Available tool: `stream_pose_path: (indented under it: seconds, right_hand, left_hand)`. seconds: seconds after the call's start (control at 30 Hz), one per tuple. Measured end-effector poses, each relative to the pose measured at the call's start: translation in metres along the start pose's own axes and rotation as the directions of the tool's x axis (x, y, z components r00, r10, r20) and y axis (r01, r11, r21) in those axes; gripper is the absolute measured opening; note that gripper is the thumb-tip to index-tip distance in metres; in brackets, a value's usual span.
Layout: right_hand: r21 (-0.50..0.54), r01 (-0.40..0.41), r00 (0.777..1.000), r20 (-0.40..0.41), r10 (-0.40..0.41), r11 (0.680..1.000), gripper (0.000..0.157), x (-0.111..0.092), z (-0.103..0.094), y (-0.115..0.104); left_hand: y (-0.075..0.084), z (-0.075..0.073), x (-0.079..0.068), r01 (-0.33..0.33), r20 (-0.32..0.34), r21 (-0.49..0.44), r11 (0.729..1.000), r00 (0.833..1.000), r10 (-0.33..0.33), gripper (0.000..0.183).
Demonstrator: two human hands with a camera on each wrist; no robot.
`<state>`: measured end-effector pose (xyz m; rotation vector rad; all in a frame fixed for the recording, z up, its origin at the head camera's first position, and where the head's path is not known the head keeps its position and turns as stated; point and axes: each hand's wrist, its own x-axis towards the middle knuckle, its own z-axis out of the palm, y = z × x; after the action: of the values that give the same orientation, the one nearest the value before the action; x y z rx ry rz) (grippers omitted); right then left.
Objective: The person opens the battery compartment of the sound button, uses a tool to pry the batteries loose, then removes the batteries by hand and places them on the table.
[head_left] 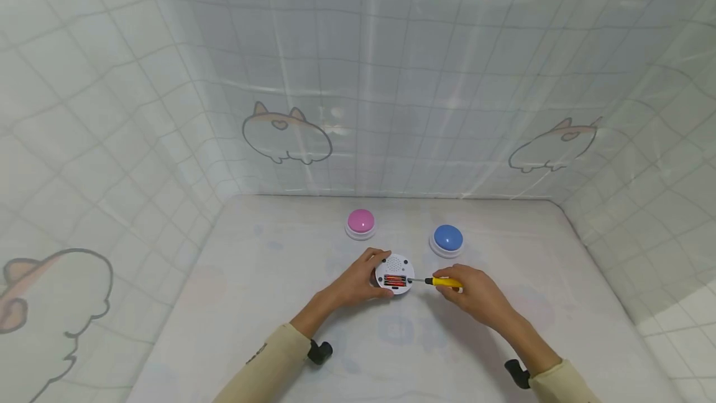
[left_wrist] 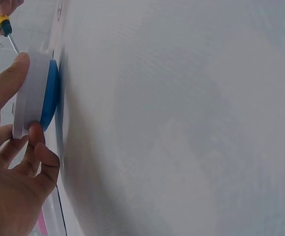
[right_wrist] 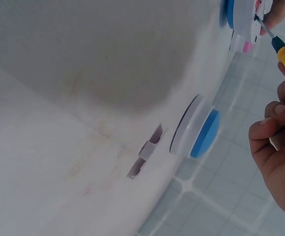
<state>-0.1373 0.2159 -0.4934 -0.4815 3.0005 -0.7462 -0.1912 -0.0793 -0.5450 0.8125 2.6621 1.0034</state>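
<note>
My left hand (head_left: pixel 356 280) grips a round white push button (head_left: pixel 394 264), turned underside up, between thumb and fingers. Its blue dome (left_wrist: pixel 51 96) faces the table. The battery compartment is uncovered, with red batteries (head_left: pixel 394 281) lying in it and a speaker grille beyond. In my right hand (head_left: pixel 478 296) is a screwdriver (head_left: pixel 444 282) with a yellow handle and dark collar, pinched between thumb and fingers. Its thin metal shaft (right_wrist: pixel 266 27) points left, the tip right at the compartment's right end.
Behind the hands stand a pink-domed button (head_left: pixel 360 221) and, further right, a blue-domed button (head_left: pixel 448 239), both upright. A small flat pale piece (right_wrist: pixel 147 150) lies on the white table (head_left: pixel 268 310) near the blue one. Tile-patterned sheets (head_left: pixel 386 79) enclose the back and sides.
</note>
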Motion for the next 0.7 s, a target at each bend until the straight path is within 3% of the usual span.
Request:
stream_pose_path:
  seconds: [0.23, 0.43, 0.7]
  right_hand:
    - [-0.12, 0.054, 0.998, -0.031, -0.058, 0.991, 0.026, 0.001, 0.001, -0.007]
    - [-0.306, 0.144, 0.986, -0.04, -0.164, 0.941, 0.03, 0.003, -0.001, -0.017]
    - [-0.396, 0.214, 0.964, -0.065, -0.259, 0.893, 0.033, 0.005, -0.003, -0.026]
  left_hand:
    - [0.001, 0.001, 0.0, -0.005, 0.0, -0.016, 1.0, 1.0, 0.005, 0.094]
    - [-0.001, 0.002, 0.001, -0.017, -0.001, -0.037, 0.999, 1.0, 0.017, 0.091]
    - [-0.003, 0.0, 0.001, -0.028, 0.002, -0.038, 0.999, 1.0, 0.028, 0.086]
